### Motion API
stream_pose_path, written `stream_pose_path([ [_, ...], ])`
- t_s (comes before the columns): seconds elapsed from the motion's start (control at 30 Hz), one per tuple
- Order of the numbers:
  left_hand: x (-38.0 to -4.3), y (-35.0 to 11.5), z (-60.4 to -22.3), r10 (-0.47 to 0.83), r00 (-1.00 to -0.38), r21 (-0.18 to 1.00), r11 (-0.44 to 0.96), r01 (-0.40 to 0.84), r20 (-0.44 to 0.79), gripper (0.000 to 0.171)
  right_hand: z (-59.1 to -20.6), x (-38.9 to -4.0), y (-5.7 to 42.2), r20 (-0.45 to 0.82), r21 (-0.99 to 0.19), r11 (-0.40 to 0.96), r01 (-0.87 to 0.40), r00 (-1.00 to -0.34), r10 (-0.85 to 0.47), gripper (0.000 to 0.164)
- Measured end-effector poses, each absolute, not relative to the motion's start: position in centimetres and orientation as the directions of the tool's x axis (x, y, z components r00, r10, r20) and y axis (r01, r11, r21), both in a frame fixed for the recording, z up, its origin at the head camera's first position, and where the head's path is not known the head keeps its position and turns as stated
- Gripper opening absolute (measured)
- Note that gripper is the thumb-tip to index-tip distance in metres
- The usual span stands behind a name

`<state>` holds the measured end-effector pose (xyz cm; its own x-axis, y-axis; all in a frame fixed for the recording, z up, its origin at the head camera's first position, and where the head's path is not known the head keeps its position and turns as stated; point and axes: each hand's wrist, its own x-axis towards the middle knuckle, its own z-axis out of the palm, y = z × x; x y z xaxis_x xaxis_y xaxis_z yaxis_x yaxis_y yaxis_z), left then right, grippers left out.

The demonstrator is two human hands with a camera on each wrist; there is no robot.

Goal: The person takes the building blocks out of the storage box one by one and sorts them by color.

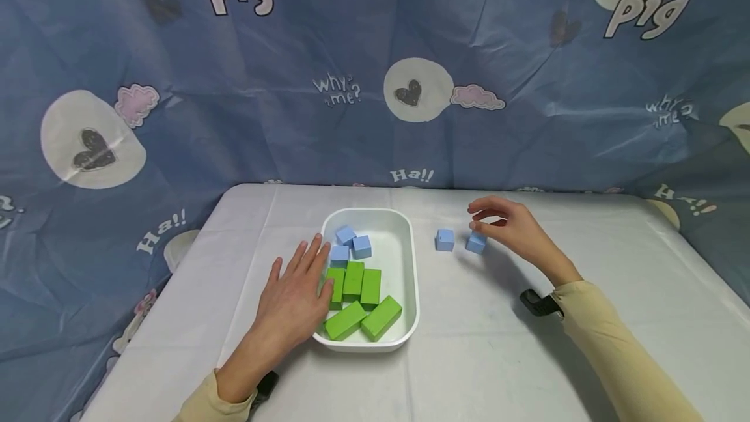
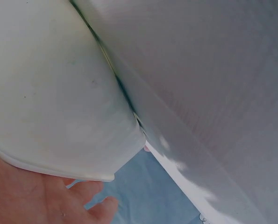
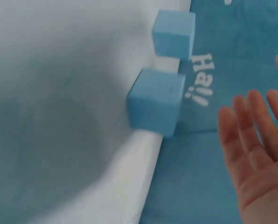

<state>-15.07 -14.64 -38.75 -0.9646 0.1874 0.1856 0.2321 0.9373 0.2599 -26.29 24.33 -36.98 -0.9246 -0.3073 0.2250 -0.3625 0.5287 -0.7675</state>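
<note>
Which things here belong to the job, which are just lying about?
Likely the job:
two blue cubes near the right hand
white tray by the left hand
three blue cubes and five green blocks inside

Likely incidental:
blue printed backdrop
white tablecloth

The head view is bright, with soft shadows on the tabletop (image 1: 469,357); wrist views are dimmer, hazier.

Counted 'em: five small light-blue cubes (image 1: 362,247), so three in one white rounded-rectangular tray (image 1: 392,243) and two out on the white cloth-covered surface (image 1: 469,357). Also five bright green rectangular blocks (image 1: 370,288), all trayed. Hands? Two: one bare left hand (image 1: 295,301), one bare right hand (image 1: 515,230). Black wrist straps (image 1: 539,303), two as well.
</note>
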Motion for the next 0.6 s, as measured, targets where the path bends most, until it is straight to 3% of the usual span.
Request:
stream_pose_path([
  [0.6, -15.2, -14.6, -38.9, 0.177, -0.972, 0.271, 0.938, 0.215, 0.157, 0.058, -33.8, -25.6, 17.0, 0.274, -0.830, 0.323, -0.456, -0.836, -0.476, 0.036],
])
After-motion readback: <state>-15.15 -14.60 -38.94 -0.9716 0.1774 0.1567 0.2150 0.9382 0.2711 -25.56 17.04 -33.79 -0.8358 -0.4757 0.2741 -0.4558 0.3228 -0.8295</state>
